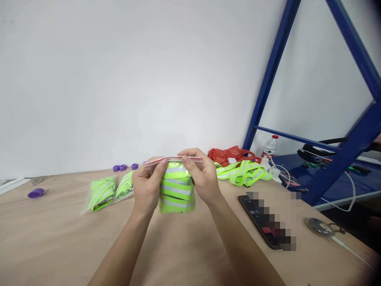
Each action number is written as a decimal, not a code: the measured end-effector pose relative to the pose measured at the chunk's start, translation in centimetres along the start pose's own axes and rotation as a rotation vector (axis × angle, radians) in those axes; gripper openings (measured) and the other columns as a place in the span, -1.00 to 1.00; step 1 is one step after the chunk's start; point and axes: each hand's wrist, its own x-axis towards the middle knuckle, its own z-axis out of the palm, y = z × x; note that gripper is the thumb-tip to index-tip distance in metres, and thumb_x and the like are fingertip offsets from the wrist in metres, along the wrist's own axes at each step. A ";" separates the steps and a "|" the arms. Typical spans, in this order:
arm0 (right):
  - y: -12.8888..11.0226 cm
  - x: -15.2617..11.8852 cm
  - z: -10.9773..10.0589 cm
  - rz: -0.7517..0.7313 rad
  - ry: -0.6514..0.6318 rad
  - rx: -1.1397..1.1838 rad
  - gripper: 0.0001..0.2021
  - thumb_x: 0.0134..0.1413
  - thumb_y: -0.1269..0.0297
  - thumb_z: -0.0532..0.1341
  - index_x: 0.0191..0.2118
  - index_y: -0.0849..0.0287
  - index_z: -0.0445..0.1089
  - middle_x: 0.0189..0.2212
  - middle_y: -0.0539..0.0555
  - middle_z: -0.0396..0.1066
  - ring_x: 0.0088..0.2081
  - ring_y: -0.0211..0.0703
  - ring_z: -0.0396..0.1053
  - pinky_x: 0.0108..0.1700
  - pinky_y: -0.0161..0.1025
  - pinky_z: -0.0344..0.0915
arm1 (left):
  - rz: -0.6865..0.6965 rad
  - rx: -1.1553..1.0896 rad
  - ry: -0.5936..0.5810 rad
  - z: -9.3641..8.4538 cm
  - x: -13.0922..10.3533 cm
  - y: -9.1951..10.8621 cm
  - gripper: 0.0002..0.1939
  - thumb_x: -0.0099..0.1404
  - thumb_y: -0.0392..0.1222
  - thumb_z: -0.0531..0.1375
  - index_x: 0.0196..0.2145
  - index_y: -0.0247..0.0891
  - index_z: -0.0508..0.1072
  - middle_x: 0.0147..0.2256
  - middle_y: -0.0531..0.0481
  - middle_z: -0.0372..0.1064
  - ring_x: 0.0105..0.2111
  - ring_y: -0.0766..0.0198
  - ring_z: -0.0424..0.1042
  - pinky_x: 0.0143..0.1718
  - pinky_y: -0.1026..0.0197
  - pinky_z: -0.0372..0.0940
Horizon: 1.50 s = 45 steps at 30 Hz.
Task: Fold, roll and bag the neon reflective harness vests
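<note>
A clear zip bag (177, 194) with a red-edged top hangs upright in front of me, filled with folded neon-green and silver reflective strap. My left hand (149, 180) pinches the top edge at its left side, thumb in front. At the right side of the same edge, my right hand (202, 172) grips with its thumb in front and fingers behind. Left of the hands, a filled bag (102, 192) of the same strap lies on the table, and a second one (125, 185) is partly hidden by my left hand. Loose green strap (242, 172) lies in a heap to the right.
Purple rings (120, 167) sit by the wall, and a purple cup-like piece (36, 193) lies far left. Behind the loose strap is a red plastic bag (230, 154). A bottle (270, 146), phone (258, 222), round cable reel (320, 227) and blue frame (268, 79) stand right.
</note>
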 end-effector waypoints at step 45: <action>0.8 1.8 -4.0 -0.099 0.141 -0.530 -0.81 0.13 0.13 0.27 -0.22 0.11 0.50 -0.28 0.05 0.55 -0.25 -0.14 0.48 -0.25 -0.22 0.41 | -0.299 0.998 -0.389 -7.9 3.7 -8.3 -0.47 0.26 0.03 0.18 0.12 -0.26 0.46 0.15 -0.23 0.41 0.03 -0.14 0.49 0.07 -0.03 0.31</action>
